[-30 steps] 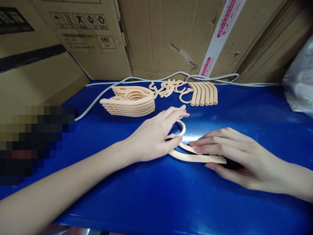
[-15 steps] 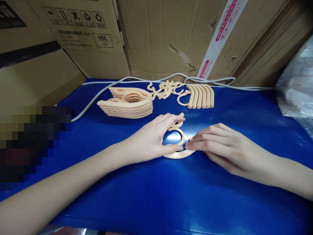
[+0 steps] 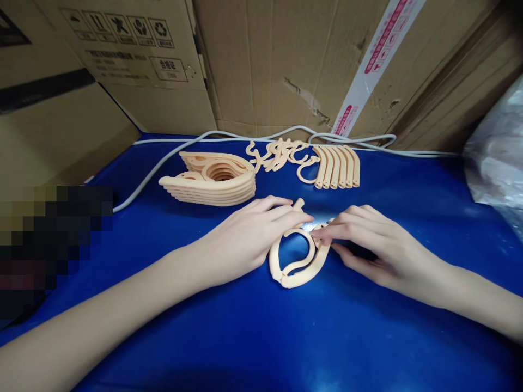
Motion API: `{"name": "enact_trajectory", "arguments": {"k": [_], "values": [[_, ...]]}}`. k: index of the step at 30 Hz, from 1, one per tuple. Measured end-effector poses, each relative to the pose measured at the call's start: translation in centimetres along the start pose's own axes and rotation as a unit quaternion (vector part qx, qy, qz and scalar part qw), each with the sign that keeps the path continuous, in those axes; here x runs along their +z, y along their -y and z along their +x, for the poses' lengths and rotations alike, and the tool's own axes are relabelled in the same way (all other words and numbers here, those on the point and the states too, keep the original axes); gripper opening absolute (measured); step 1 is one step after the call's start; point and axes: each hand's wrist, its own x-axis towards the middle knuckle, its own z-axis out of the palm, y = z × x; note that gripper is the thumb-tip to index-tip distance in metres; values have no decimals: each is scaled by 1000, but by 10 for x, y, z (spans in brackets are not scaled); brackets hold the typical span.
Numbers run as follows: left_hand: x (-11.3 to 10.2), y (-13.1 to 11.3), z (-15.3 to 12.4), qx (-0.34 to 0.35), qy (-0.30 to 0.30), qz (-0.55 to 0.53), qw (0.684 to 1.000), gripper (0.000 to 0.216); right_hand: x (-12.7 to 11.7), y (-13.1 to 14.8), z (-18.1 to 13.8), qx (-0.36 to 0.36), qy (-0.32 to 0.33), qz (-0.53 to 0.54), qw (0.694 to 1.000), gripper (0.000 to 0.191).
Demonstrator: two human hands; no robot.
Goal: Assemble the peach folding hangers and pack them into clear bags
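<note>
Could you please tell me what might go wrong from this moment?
Fingertips of the right hand touch the curved hanger, so they might get pinched between its parts. The left hand looks close to the stacked hangers and could nudge them. The loose hooks lie near the white cable and might snag.

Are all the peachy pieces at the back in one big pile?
No: a stack sits left, jumbled hooks lie in the middle and a neat row of bent pieces is right.
</note>
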Motion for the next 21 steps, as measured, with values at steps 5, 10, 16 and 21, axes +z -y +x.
{"name": "enact_trajectory", "arguments": {"k": [5, 10, 16, 21], "values": [[3, -1, -3, 7, 0, 40, 999, 44, 2, 2, 2, 19, -3, -55, 998, 26], [4, -10, -1, -2, -3, 7, 1000, 49, -2, 12, -2, 42, -3, -81, 996, 36], [-1, -18, 0, -31, 20, -60, 998, 70, 0, 26, -7, 53, 25, -94, 994, 61], [-3, -22, -2, -46, 51, -93, 993, 72, 9, 27, -7, 34, 70, -80, 994, 77]]}}
